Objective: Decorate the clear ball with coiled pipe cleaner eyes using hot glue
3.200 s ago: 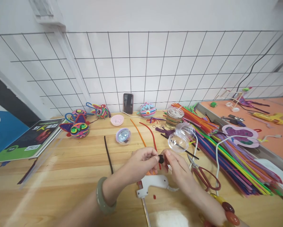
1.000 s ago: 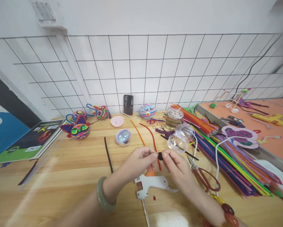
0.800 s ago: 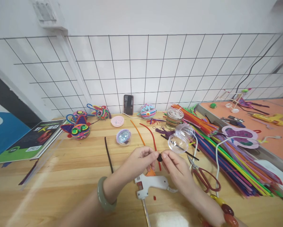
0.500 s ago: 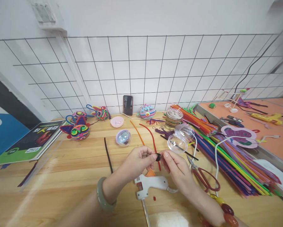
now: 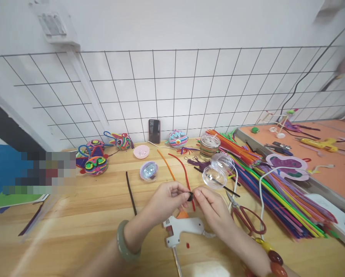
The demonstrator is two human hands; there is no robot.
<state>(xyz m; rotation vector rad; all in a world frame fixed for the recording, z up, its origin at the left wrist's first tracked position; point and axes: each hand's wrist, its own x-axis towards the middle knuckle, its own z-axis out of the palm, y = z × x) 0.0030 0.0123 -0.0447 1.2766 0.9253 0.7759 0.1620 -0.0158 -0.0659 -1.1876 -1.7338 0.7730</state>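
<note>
My left hand and my right hand meet above the wooden table. Both pinch a small black piece between their fingertips. A green bangle sits on my left wrist, and amber beads on my right. Just below the hands lies a white glue gun with an orange tip. A red pipe cleaner and an orange one lie just beyond the hands. A black pipe cleaner lies to the left.
Red-handled scissors lie right of my hands, beside a large heap of coloured pipe cleaners. Clear plastic ball halves, a spool, a phone and colourful wrapped figures stand further back. An orange board is at right.
The view has tilted slightly, so everything sits a little lower and further left in frame. My hands keep pinching the black piece, pressing closer together on it.
</note>
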